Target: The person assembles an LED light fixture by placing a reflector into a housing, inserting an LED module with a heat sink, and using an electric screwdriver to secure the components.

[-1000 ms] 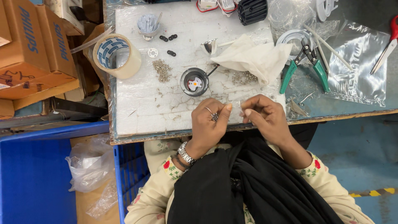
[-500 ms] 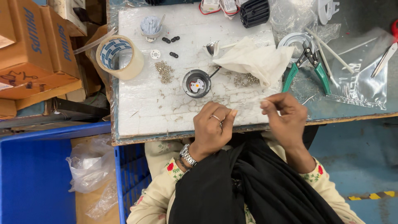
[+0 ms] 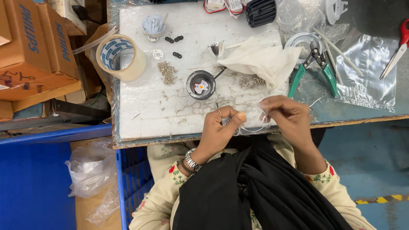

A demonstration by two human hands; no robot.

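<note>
My left hand [image 3: 219,130] and my right hand [image 3: 286,114] meet at the near edge of the white foam-topped bench [image 3: 140,110]. Between them is a thin clear ring [image 3: 254,120]. My left thumb and fingers pinch its left side, and my right fingertips pinch its right side. A small metal piece [image 3: 226,121] also shows among my left fingers; its kind is unclear. Just beyond the hands stands a dark round lamp housing [image 3: 200,84] with a white insert.
On the bench lie a tape roll [image 3: 120,57], small piles of screws [image 3: 167,72], a white cloth [image 3: 262,59], green-handled pliers [image 3: 313,64], clear plastic bags [image 3: 366,81] and red scissors [image 3: 398,47]. Cardboard boxes [image 3: 30,51] and a blue crate [image 3: 132,179] stand at the left.
My hands were pressed together a second ago. The right hand has since drawn away to the right, and the clear ring now shows between the two hands.
</note>
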